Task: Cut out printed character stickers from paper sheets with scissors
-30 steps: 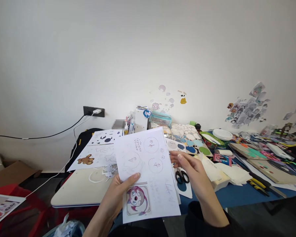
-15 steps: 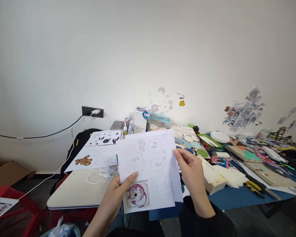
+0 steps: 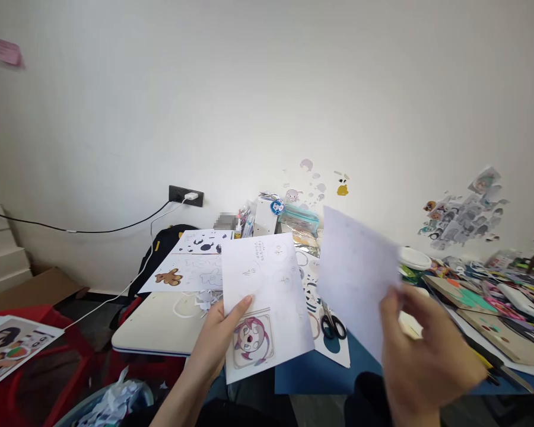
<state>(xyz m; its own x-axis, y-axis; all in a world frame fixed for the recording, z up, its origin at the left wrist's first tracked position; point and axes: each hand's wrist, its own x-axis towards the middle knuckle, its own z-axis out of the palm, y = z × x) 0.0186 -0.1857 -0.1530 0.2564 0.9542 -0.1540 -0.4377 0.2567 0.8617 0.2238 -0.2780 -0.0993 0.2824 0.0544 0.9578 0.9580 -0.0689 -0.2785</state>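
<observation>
My left hand (image 3: 220, 329) grips a white sheet of paper (image 3: 289, 314), thumb on top. The sheet bears hand-drawn circles, handwriting and a coloured cartoon picture (image 3: 252, 341) at its lower left. In my right hand (image 3: 431, 356), blurred by motion, a second sheet of paper (image 3: 358, 279) is pinched at its right edge and tilted up, apart from the first. Black-handled scissors (image 3: 333, 326) lie on cut-out paper (image 3: 338, 353) between the two sheets.
Left stands a pale board (image 3: 153, 332) with a bear drawing sheet (image 3: 184, 276) and paper scraps. A bin (image 3: 136, 394) of scraps is below it. Cluttered craft boards (image 3: 498, 326) and a utility knife (image 3: 511, 376) lie right. A white cable (image 3: 129, 287) hangs from the wall socket (image 3: 178, 195).
The second sheet has come out from behind the first, carried right and up by my right hand. The scissors now show. My left hand keeps its sheet. The view has shifted left.
</observation>
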